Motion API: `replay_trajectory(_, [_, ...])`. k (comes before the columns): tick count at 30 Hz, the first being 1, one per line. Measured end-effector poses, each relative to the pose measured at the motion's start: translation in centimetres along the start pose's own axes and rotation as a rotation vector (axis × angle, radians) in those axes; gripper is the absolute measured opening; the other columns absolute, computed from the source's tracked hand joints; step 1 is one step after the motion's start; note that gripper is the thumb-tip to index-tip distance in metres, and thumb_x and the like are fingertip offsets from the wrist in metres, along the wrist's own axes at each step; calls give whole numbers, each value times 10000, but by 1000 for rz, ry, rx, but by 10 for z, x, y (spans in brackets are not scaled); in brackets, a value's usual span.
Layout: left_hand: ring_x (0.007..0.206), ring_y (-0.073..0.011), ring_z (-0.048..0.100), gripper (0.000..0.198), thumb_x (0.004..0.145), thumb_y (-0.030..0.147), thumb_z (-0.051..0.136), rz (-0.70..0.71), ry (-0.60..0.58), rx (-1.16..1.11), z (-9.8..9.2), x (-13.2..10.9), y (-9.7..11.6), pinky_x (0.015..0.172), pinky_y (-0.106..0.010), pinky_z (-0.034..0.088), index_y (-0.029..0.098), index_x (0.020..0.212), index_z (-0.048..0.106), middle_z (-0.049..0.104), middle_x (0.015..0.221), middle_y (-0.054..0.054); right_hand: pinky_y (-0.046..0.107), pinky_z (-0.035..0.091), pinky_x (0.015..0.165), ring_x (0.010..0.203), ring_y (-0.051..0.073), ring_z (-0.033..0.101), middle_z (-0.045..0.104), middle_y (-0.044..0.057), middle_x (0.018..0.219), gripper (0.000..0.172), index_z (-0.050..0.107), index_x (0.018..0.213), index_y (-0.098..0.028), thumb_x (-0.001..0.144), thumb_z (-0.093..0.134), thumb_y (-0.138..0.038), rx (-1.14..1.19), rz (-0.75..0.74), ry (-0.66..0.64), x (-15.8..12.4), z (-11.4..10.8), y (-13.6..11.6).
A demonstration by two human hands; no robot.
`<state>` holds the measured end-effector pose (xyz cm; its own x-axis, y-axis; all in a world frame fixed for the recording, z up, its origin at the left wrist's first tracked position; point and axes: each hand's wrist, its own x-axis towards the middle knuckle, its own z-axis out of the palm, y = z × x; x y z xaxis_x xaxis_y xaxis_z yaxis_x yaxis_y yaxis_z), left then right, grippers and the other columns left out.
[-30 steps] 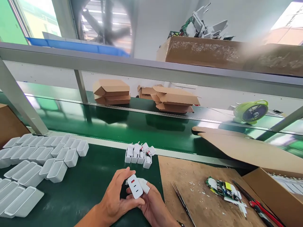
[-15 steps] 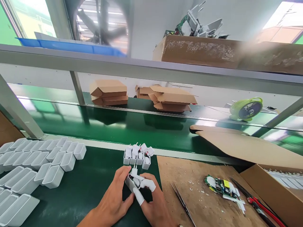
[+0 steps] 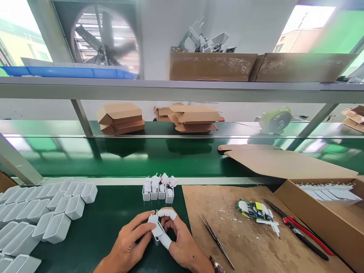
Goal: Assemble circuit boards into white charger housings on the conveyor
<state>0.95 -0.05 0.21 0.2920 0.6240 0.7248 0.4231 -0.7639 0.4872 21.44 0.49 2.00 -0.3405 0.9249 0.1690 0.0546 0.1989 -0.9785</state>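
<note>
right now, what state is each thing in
charger, held, whether closed unclear
left hand, gripping charger
right hand, gripping charger
tweezers, lying, tips apart
pliers, lying, handles apart
left cases, open
filled cases, upright
right box, open
green fan, can't tell if running

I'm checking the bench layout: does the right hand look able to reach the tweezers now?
Probably yes: the tweezers lie uncovered on the brown board beside the right hand, though that hand is holding the white charger.
</note>
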Motion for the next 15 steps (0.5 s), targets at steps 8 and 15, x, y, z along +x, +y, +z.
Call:
replay_trajectory(8, [1191, -304, 735, 225, 985, 301, 682, 74, -123, 87, -4, -5, 0, 941, -388, 658, 226, 1196, 679, 687, 1368, -203, 359, 493, 848, 908, 197, 592, 625, 27, 1044, 352, 639, 1244, -253, 910, 700, -349, 95, 86, -147, -5, -7, -3])
replay_trajectory(15, [1164, -310, 742, 158, 899, 284, 719, -194, -50, 204, -16, 0, -45, 965, -430, 638, 237, 1047, 685, 724, 1287, -134, 389, 526, 823, 838, 217, 628, 665, 57, 989, 285, 641, 1134, -225, 877, 694, -336, -73, 34, 418, 11, -20, 37])
